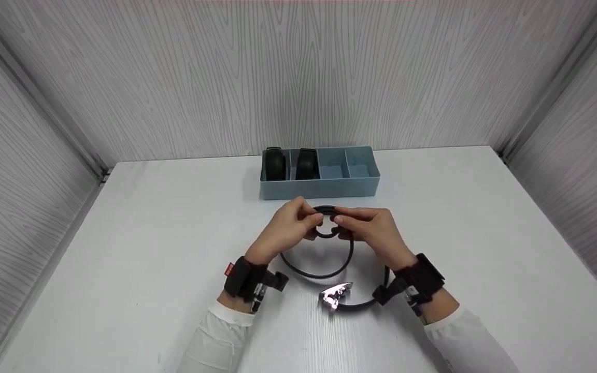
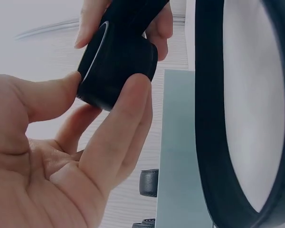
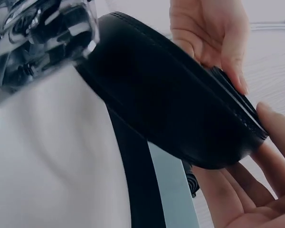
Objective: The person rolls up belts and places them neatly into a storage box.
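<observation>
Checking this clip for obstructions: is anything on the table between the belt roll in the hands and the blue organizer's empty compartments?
Nothing visible does. Both hands, left hand and right hand, pinch the belt roll just in front of the blue organizer. Only bare table lies between. Its two right compartments look empty; rolled belts fill the two left ones.

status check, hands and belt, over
Left hand and right hand both pinch the rolled end of the black belt. Buckle on table. Blue organizer behind, nothing blocking.

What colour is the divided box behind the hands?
Pale blue-grey; the plastic divided box shows best in the head view, holding two rolled black belts in its left compartments.
</observation>
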### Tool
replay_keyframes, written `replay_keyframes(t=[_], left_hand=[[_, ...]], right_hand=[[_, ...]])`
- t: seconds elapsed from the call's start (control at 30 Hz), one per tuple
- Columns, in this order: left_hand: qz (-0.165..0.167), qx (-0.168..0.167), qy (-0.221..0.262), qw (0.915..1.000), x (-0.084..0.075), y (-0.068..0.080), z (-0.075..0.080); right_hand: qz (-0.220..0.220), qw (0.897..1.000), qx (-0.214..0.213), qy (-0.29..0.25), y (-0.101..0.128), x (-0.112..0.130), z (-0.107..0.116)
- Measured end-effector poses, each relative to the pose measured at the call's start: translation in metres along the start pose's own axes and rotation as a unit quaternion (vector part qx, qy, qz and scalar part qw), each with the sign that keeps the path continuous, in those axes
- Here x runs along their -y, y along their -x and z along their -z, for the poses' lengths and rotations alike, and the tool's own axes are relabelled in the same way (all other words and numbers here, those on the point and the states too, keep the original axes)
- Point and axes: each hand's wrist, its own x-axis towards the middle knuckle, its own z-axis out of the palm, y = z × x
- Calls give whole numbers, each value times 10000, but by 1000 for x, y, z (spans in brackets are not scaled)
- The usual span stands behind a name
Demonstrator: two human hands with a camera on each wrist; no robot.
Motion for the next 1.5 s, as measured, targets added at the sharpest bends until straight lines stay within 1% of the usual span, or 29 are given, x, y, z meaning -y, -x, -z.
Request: replay_keyframes(t=[0.1,0.17,0.27,0.37,0.47,0.53,0.63,0.8,0.93,1.0,1.07,1.23,1.33,1.5], left_hand=[[44,75,33,10000,-1,0,0],[46,162,-65,9998,-1,1,1],[19,273,-411,9988,-1,1,3],[-80,440,-588,9973,0,2,4],[-180,644,-488,9966,1,1,4],[-177,668,-411,9968,0,2,4],[-124,475,-334,9982,-1,2,2],[-109,-77,-205,9997,-3,1,-1],[-146,-522,-198,9983,-3,1,-2],[-138,-649,-141,9977,-4,1,-2],[-116,-676,-58,9976,-4,0,-2],[-111,-475,99,9988,-3,-2,-1],[-127,-272,-14,9995,-3,-1,0],[-192,263,-187,9993,-2,2,2]], right_hand=[[-58,10000,4,-64,0,0,0],[-102,9999,75,-12,-1,1,2],[-157,9994,234,212,-1,3,6],[-177,9970,514,560,-1,6,11],[-187,9930,845,806,0,9,14],[-180,9913,984,852,0,10,14],[-116,9932,909,715,0,9,12],[6,9993,310,207,0,6,4],[32,9997,-126,-205,1,3,-3],[51,9991,-250,-330,2,1,-5],[82,9987,-289,-401,2,0,-6],[124,9993,-164,-320,0,1,-1],[107,9999,75,-26,-1,4,5],[-11,9959,642,644,0,10,14]])
